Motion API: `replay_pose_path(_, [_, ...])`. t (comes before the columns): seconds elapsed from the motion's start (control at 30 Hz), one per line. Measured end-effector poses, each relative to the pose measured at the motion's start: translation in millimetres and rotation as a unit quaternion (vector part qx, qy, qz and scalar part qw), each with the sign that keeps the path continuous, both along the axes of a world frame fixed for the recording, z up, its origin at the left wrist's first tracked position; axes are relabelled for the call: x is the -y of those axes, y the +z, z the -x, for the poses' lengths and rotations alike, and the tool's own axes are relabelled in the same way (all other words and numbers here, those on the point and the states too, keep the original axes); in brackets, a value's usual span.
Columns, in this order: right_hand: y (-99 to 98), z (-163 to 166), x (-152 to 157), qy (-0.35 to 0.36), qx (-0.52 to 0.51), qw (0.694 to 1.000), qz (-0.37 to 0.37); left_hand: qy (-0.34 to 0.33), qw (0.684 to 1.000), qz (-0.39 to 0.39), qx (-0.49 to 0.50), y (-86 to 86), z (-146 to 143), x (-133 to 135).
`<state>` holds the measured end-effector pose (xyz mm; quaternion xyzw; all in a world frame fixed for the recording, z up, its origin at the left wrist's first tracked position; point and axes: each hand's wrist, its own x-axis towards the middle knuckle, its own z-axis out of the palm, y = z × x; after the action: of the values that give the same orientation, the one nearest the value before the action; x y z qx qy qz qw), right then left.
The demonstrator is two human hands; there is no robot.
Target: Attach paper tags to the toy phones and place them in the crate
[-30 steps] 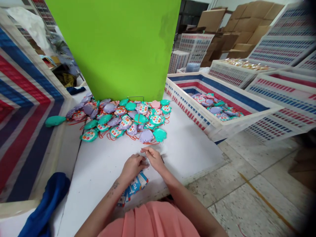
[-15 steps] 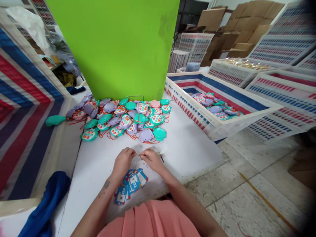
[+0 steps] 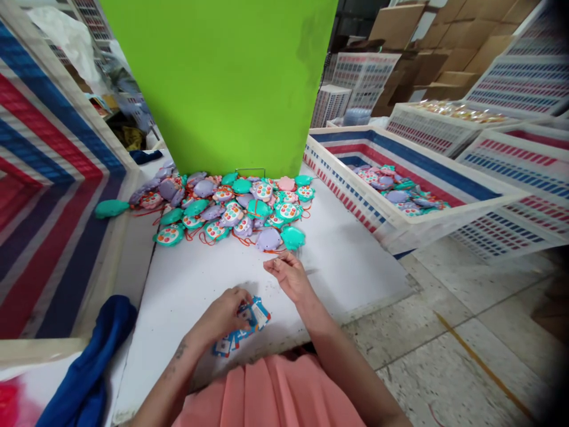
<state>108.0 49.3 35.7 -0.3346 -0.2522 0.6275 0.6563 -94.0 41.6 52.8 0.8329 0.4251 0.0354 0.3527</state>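
My left hand (image 3: 230,311) is over the blue printed cards (image 3: 261,314) near the table's front edge. Its thumb and fingers are apart, touching or just above the cards, and it hides part of them. My right hand (image 3: 291,277) is raised a little above the table, fingertips pinched together; whatever lies between them is too small to make out. Just beyond it is a heap of plastic animal-shaped toys in teal, purple and pink, among them a purple toy (image 3: 268,239) and a teal toy (image 3: 293,237). Orange cords trail from several toys.
A green panel (image 3: 231,83) rises behind the heap. On the right stands a white crate (image 3: 400,228) with a striped lining and more toys inside. A striped-lined crate (image 3: 57,249) is at left, with blue cloth (image 3: 95,356) in front. Cartons (image 3: 466,53) are stacked behind.
My left hand has moved away from my right hand, down onto the cards. My right hand has shifted slightly up and right, still pinched. The view has shifted a little.
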Motion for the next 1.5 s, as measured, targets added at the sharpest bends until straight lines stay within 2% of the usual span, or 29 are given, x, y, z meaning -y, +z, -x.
replay_pose_path(0.1, [10.1, 0, 4, 0.01, -0.006, 1.0, -0.003, -0.015, 0.999, -0.016, -0.035, -3.2, -5, 3])
replay_pose_path(0.2, [12.6, 0, 7, 0.03, 0.006, 1.0, -0.002, 0.012, 0.999, 0.002, -0.035, -7.9, -2, -1])
replay_pose_path(0.3, [8.5, 1, 11, 0.051, 0.042, 0.998, 0.007, 0.049, 0.998, 0.04, 0.002, -11.4, 6, -8])
replay_pose_path(0.37, [5.1, 2, 14, 0.068, 0.09, 0.993, 0.018, 0.083, 0.992, 0.078, 0.061, -12.1, 12, -12])
replay_pose_path(0.43, [4.0, 2, 17, 0.086, 0.151, 0.984, 0.025, 0.124, 0.973, 0.129, 0.144, -11.5, 16, -15])
replay_pose_path(0.57, [13.1, 4, 23, 0.097, 0.283, 0.954, -0.001, 0.226, 0.911, 0.214, 0.271, -8.2, 14, -19])
replay_pose_path(0.63, [20.5, 7, 26, 0.094, 0.365, 0.926, -0.033, 0.258, 0.882, 0.234, 0.317, -6.1, 10, -19])
replay_pose_path(0.7, [26.5, 11, 29, 0.079, 0.458, 0.883, -0.067, 0.265, 0.859, 0.254, 0.357, -3.6, 5, -17])
replay_pose_path(0.83, [29.7, 20, 33, 0.02, 0.596, 0.793, -0.127, 0.262, 0.84, 0.275, 0.388, 2.7, -2, -13])
replay_pose_path(0.97, [25.6, 24, 33, -0.013, 0.648, 0.749, -0.137, 0.246, 0.843, 0.27, 0.396, 7.6, -5, -10])
replay_pose_path(1.13, [26.6, 26, 33, -0.023, 0.705, 0.697, -0.128, 0.228, 0.858, 0.249, 0.387, 9.4, -6, -8])
replay_pose_path(1.37, [42.6, 35, 42, -0.002, 0.829, 0.552, -0.093, 0.22, 0.888, 0.184, 0.361, 7.8, -15, -3])
replay_pose_path(1.5, [47.5, 41, 46, 0.017, 0.865, 0.495, -0.079, 0.203, 0.905, 0.152, 0.343, 4.8, -16, 0])
